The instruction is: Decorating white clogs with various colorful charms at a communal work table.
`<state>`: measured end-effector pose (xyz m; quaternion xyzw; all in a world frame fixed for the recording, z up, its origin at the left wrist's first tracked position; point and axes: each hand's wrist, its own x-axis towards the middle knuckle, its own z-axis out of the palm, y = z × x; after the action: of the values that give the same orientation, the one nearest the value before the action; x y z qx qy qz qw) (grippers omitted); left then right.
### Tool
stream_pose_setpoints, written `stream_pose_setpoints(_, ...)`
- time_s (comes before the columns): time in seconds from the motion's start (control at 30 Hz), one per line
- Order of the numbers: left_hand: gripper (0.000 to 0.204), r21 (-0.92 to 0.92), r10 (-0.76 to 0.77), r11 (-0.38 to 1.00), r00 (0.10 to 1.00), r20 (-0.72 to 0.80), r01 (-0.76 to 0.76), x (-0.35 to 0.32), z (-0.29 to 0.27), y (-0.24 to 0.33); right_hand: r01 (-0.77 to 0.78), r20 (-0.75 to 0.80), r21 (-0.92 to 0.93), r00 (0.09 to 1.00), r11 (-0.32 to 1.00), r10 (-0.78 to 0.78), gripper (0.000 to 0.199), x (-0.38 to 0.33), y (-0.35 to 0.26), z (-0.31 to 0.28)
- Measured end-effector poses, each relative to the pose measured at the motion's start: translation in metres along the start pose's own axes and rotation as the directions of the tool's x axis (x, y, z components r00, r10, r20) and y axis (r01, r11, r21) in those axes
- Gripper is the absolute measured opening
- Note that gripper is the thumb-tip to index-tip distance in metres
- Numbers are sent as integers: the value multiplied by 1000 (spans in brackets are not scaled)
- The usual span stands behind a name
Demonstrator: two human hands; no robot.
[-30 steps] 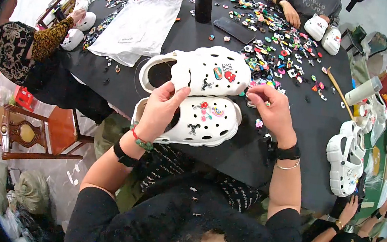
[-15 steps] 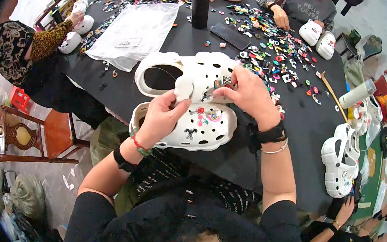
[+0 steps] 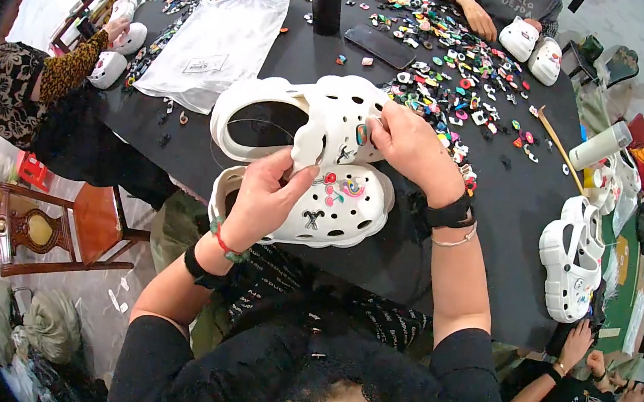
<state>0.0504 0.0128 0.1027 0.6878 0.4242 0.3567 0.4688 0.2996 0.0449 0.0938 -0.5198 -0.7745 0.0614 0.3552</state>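
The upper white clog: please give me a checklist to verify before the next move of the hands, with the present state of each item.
1. Left hand steadies the upper white clog: ok.
2. Right hand is at the small charm on its top: ok.
3. Charm fully seated in the hole: cannot tell.
4. Lower white clog lies flat on the black table: ok.
5. Loose charms are within reach: ok.

Two clogs lie on the counter, the far clog just behind the near clog. Charms are scattered behind and right; a plastic bag lies left.
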Motion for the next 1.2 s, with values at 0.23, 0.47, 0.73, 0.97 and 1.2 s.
stream_pose_setpoints(0.23,15,-17,123,992,990,-68,-124,0,5,3,-25,-5,-230,1000,973,24,22,-2,-15,6)
stream_pose_setpoints(0.47,16,-39,102,994,992,-71,-105,2,8,0,-18,2,92,1000,996,18,29,-4,8,2)
stream_pose_setpoints(0.73,21,27,30,999,999,-17,-30,1,2,-2,-138,104,359,989,923,107,33,-8,23,1)
stream_pose_setpoints(0.97,18,54,108,993,991,-72,-105,3,6,1,-329,260,532,940,780,220,30,-9,26,-5)
stream_pose_setpoints(1.2,22,73,14,997,1000,-25,-12,1,2,10,-376,316,668,925,642,213,30,-10,30,-8)
